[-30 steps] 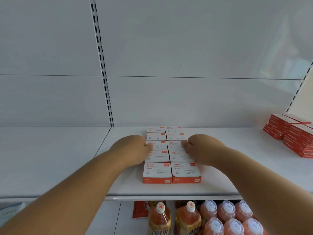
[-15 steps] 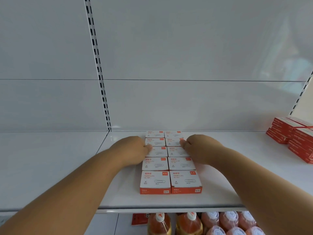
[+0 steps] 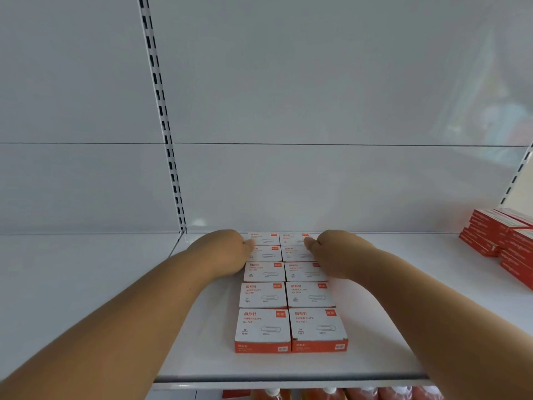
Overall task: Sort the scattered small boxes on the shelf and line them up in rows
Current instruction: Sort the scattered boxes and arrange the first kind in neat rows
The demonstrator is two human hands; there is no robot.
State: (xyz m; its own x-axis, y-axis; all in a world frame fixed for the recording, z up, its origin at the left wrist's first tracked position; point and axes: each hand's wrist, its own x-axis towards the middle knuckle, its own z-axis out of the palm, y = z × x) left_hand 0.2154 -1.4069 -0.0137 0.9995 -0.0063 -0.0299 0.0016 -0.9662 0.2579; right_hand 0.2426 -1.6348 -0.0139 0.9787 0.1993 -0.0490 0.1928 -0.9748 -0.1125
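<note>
Several small white-and-orange paper-clip boxes (image 3: 264, 327) lie flat on the white shelf (image 3: 375, 336), in two touching columns that run from the front edge to the back wall. My left hand (image 3: 225, 251) presses against the outer left side of the rear boxes (image 3: 265, 238), its thumb tip on the back-left box. On the other side, my right hand (image 3: 337, 251) mirrors it, with its thumb on the back-right box (image 3: 294, 238). The backs of both hands hide the remaining fingers.
Stacks of red boxes (image 3: 501, 238) stand at the shelf's right end. A slotted upright (image 3: 161, 116) runs up the back wall left of the boxes. Orange bottle tops (image 3: 326, 394) show on the shelf below. Bare shelf lies on both sides of the columns.
Both hands have slid back along the outer sides of the two columns, from about the third row to the rear rows. The view has tilted up, so the bottles below are nearly out of frame.
</note>
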